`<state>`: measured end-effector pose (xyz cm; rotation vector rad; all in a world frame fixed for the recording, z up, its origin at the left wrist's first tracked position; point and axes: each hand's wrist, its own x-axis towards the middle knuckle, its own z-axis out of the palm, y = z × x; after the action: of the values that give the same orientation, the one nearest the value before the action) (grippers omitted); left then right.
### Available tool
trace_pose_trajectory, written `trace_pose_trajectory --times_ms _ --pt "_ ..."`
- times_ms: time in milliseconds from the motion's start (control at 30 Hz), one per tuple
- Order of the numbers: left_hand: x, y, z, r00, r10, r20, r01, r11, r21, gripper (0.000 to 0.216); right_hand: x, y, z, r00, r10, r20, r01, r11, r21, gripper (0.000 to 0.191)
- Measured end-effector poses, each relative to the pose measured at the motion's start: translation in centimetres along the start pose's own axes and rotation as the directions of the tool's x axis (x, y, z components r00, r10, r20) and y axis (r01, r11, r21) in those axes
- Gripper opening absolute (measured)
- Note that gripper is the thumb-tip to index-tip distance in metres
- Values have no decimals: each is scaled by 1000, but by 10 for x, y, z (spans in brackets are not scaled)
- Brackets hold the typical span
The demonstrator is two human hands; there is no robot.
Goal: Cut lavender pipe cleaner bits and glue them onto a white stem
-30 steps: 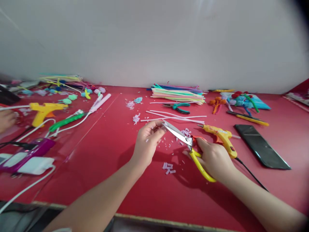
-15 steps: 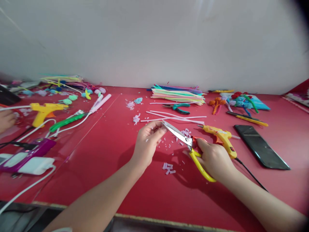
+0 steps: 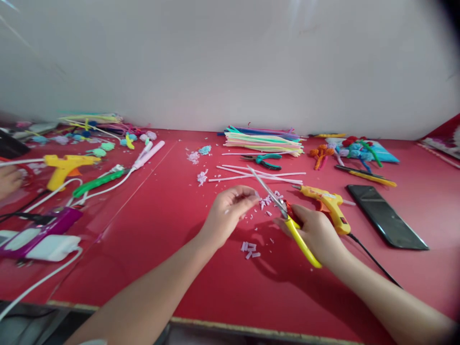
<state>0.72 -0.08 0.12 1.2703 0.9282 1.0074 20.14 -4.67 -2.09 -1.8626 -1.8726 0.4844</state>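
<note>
My right hand (image 3: pixel 316 232) is closed around the handles of a pair of scissors (image 3: pixel 268 188) with one yellow and one red handle. The blades point up and to the left, slightly beyond my left fingertips. My left hand (image 3: pixel 232 208) is pinched, thumb against fingers; a pale speck shows at the tips, too small to make out. Just right of those fingertips lie scattered lilac cut bits (image 3: pixel 266 201). Nearer to me sits a small group of short lilac pieces (image 3: pixel 250 250). Behind my hands, several pale pink pipe cleaners (image 3: pixel 266 175) cross each other on the red table (image 3: pixel 151 239).
At right lie a yellow glue gun (image 3: pixel 328 203) with a cord and a black phone (image 3: pixel 386 215). Pliers (image 3: pixel 264 160) rest before a pipe cleaner bundle (image 3: pixel 264 141). To the left are another glue gun (image 3: pixel 63 167), a purple power strip (image 3: pixel 43 235) and a co-worker's hand (image 3: pixel 9 182).
The scissors have swung away from my left fingertips, their blades now pointing more steeply upward. My left hand has shifted slightly right, still pinched.
</note>
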Motion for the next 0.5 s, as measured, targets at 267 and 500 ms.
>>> trace_pose_trajectory --times_ms 267,500 --pt "-6 -8 11 930 -88 357 -18 959 283 15 -4 -14 -8 955 152 254 -267 814 516 19" --pt "-9 -8 16 942 -10 336 -134 905 403 9 -4 -14 -8 970 29 240 -145 865 480 6"
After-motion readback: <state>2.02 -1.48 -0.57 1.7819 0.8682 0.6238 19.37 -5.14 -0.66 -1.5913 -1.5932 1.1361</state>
